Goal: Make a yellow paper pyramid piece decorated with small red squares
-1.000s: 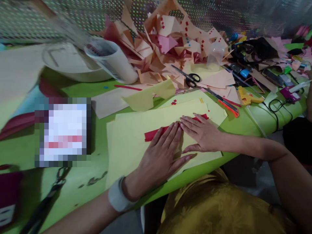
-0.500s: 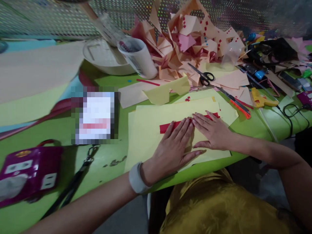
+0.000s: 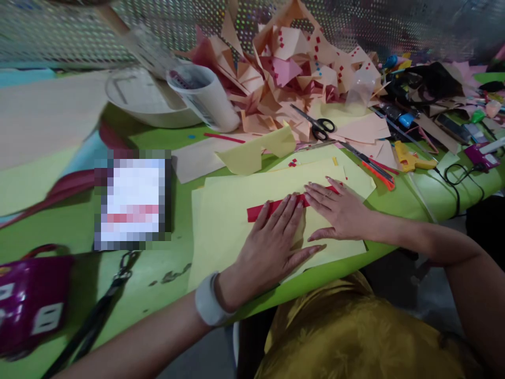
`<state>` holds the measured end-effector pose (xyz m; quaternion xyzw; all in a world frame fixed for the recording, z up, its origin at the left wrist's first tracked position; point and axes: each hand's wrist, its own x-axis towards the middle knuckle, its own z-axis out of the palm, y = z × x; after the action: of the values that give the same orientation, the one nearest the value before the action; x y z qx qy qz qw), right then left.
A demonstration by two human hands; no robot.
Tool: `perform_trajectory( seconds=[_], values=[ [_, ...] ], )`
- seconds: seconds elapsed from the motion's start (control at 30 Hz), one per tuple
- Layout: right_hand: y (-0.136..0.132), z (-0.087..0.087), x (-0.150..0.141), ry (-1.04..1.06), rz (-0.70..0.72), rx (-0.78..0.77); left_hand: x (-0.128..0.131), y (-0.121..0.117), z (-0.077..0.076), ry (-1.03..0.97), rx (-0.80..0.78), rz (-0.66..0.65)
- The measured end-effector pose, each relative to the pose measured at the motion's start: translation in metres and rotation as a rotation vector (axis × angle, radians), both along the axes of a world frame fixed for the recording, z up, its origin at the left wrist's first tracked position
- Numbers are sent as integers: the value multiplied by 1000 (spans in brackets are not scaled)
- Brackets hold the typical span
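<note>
My left hand (image 3: 270, 245) lies flat, fingers stretched out, on a pale yellow paper sheet (image 3: 226, 210) with its fingertips over a red paper strip (image 3: 258, 211). Beside it my right hand (image 3: 339, 213) also rests flat and open, its fingertips covering the strip's right end. The sheet lies on the green table (image 3: 158, 273) near its front edge. A grey band sits on my left wrist.
A heap of folded peach and pink paper (image 3: 292, 73) fills the back. Black scissors (image 3: 317, 123), an orange cutter (image 3: 374, 168), a yellow glue gun (image 3: 408, 158), a tipped white cup (image 3: 205, 97), a white bowl (image 3: 145, 100) and a purple box (image 3: 27, 305) lie around.
Both hands stay flat on the strip and sheet. Only the view shifted, first toward the left and then back a little, bringing the purple box at the left into sight.
</note>
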<state>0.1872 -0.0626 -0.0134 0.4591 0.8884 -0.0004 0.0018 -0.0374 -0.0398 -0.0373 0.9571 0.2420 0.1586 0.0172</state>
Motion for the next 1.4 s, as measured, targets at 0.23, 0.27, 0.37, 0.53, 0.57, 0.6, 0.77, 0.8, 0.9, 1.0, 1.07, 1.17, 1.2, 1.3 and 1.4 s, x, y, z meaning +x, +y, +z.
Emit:
perform_trajectory(
  seconds=[0.23,0.27,0.37,0.53,0.57,0.6,0.77,0.8,0.9,1.0,1.07,1.17,1.2,1.3,1.4],
  values=[
    [-5,1,28,-18,-69,20,0,1,0,-21,-10,-5],
    [-7,1,32,-19,-84,21,0,1,0,-22,-18,-3],
    [-11,1,41,-27,-124,12,0,2,-1,-22,-37,0],
    [-15,4,56,-44,-193,-17,0,1,0,-10,-38,1],
    [-15,6,58,-44,-206,-16,0,1,0,-9,-40,4],
    [-15,9,59,-35,-222,-3,1,1,0,-12,-42,7],
    [-4,34,39,73,-389,54,1,1,1,-3,-19,-2],
    [0,39,31,94,-412,5,1,1,1,8,-15,-3],
    [16,50,12,179,-441,-260,1,-1,0,30,-13,1],
    [34,53,3,270,-466,-533,1,-2,-1,13,-17,0],
    [44,50,3,329,-487,-677,-1,-1,2,-5,-46,-7],
    [55,43,5,417,-522,-857,-4,12,16,-9,-172,11],
    [57,42,6,447,-540,-907,-5,19,23,-12,-226,56],
    [63,39,4,507,-611,-1007,-3,46,44,-20,-369,160],
    [66,39,1,525,-642,-1039,9,68,59,40,-387,197]
  ],
)
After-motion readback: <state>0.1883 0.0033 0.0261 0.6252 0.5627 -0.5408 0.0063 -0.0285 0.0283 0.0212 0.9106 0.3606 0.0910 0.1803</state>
